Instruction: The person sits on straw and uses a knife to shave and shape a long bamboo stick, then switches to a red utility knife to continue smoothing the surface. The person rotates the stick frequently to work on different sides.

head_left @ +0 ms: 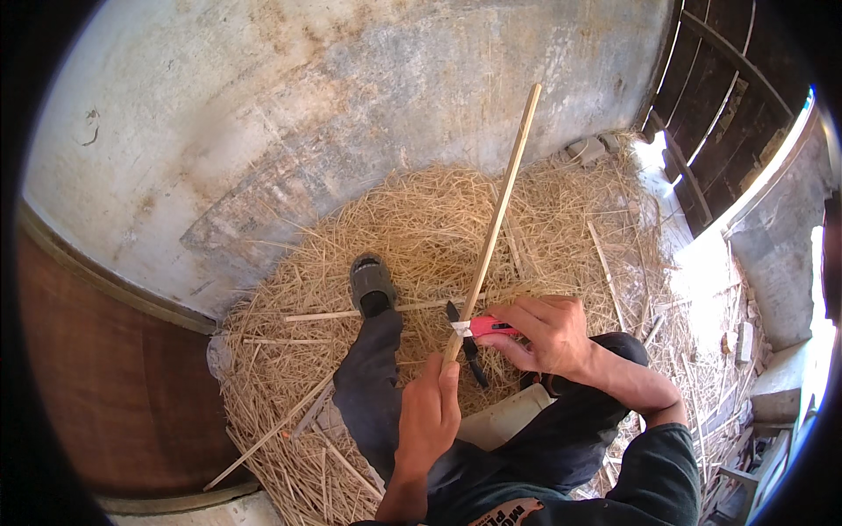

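Observation:
My left hand (428, 408) is closed around the lower end of a long, thin wooden strip (503, 202), which slants up and away toward the wall. In my right hand (554, 337) is a red utility knife (484, 326), gripped by its handle. Its pale blade end lies across the strip just above my left fingers, and seems to touch it. Behind the strip there is a narrow black object (474, 362) with a pointed tip, partly hidden; I cannot make out its kind.
Straw (430, 219) covers the floor, with loose strips (272, 430) scattered over it. My shod foot (373, 282) rests on the straw. A stained wall (289, 114) rises ahead, a brown panel (114, 368) stands at left, and dark boards (719, 96) at far right.

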`<state>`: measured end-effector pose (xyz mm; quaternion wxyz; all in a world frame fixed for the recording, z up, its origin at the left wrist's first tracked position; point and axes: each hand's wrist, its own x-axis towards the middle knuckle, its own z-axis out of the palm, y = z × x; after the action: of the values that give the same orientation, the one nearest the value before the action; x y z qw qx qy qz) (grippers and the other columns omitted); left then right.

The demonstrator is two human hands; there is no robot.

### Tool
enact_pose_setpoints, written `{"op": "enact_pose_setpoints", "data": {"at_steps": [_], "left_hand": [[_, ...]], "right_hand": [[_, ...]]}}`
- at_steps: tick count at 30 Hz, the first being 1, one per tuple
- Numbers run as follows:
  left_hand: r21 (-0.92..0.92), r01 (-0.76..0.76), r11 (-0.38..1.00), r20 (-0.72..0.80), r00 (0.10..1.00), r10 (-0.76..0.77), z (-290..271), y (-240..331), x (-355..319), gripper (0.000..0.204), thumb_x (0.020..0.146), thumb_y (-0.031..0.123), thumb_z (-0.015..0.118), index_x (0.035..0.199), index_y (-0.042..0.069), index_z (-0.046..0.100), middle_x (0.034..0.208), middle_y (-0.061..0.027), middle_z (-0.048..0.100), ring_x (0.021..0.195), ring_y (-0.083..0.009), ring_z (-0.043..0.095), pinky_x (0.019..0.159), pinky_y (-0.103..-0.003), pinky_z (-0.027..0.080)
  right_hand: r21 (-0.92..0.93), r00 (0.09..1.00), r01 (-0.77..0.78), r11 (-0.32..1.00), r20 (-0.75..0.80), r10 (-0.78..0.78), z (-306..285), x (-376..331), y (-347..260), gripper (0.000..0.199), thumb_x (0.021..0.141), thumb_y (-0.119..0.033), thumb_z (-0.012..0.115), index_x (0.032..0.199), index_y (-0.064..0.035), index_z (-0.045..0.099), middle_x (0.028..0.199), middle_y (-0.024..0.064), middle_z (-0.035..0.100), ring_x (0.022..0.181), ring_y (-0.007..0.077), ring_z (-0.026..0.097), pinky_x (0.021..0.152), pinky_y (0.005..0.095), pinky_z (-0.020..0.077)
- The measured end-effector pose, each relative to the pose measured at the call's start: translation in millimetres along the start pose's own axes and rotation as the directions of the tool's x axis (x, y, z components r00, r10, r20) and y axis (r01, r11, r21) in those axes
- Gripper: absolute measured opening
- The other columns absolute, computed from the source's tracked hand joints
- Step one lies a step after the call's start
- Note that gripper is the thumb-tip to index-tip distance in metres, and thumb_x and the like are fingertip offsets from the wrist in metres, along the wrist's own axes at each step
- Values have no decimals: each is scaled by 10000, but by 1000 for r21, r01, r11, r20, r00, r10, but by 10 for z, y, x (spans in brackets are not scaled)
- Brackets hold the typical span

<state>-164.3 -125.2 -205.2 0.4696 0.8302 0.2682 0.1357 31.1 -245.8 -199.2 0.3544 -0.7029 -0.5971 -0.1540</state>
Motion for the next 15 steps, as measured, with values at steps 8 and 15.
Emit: {"op": "enact_pose_setpoints", "data": {"at_steps": [8,15], "left_hand": [[30,53,998,19,998,-54,-17,-31,-88,322,1157,276,412,1061,3,552,744,-294,593,750,-547,614,641,-582,437],[23,124,992,99,987,-125,33,-333,-605,399,1153,311,418,996,-23,569,659,-184,547,578,-394,575,590,-480,427]], "right_hand": [[-7,999,-1,1000,-32,0,7,16,117,280,899,-360,843,1026,-114,801,743,25,699,563,209,671,483,350,513],[-102,850,-487,867,-285,444,-349,199,951,297,974,-368,782,1035,-78,792,714,125,719,552,281,674,529,356,503]]}}
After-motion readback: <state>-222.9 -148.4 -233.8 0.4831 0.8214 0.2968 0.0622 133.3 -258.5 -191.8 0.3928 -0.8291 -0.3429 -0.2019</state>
